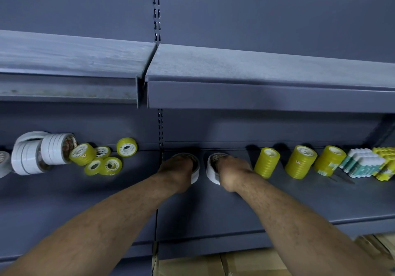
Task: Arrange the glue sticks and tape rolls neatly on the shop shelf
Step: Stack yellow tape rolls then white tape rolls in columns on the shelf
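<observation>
On the grey shelf [342, 196], just right of the slotted upright, both hands are down on white tape. The left hand [181, 169] has its fingers curled over the top of the left white roll stack [196, 172] and hides most of it, so only the white outer wall and part of the rim show. The right hand [232, 172] grips the right white roll stack [211, 172] the same way, fingers hooked over the rim toward the core. The two stacks sit just beside each other with a narrow gap between them. To their right, three yellow tape stacks [301, 161] stand upright in a row, with packs of glue sticks [361, 162] beyond them near the shelf's end. Well to the left, loose yellow rolls [82, 154] lie scattered, some on edge, beside toppled white tape stacks [56, 148].
</observation>
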Motion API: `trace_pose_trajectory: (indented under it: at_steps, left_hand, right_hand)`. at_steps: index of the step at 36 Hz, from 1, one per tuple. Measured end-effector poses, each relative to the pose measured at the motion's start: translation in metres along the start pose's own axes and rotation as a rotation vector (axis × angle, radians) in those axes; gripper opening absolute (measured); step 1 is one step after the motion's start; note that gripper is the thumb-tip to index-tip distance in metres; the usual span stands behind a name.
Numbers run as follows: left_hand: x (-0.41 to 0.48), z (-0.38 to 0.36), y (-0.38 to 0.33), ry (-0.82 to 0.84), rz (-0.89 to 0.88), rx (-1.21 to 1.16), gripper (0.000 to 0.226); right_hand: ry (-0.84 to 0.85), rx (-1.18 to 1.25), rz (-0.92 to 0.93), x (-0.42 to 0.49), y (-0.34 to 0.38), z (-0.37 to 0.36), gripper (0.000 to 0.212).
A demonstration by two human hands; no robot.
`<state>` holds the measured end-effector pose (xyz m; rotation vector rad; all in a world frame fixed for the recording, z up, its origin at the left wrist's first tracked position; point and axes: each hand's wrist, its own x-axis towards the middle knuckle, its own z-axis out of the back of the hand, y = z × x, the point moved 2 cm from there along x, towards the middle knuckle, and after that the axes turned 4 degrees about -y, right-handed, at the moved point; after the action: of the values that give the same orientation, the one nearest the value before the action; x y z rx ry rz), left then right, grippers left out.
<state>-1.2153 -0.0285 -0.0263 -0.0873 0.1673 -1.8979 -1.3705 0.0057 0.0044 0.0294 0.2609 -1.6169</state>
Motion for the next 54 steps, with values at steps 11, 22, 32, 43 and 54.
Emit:
trace_pose_trajectory:
  at_steps: [11,22,32,43,54]
  left_hand:
    - [-0.017,0.022,-0.001,-0.126,-0.001,-0.104,0.043]
    - [-0.063,0.023,0.083,-0.228,0.250,-0.046,0.051]
    - [-0.096,0.024,0.206,-0.202,0.452,-0.083,0.044]
    - [-0.076,0.019,0.271,-0.154,0.277,-0.168,0.039]
    - [-0.048,0.021,0.273,-0.074,0.135,-0.272,0.033]
  right_hand:
    - [-0.340,0.078,0.086,-0.010,0.008,0.023,0.023]
    - [-0.438,0.175,0.317,-0.001,0.085,0.030,0.025]
    - [-0.323,0.247,0.427,0.010,0.180,0.035,0.026]
    - [-0.130,0.550,0.246,0.044,0.264,0.017,0.031]
    - [-0.059,0.388,0.229,0.056,0.273,0.016,0.084]
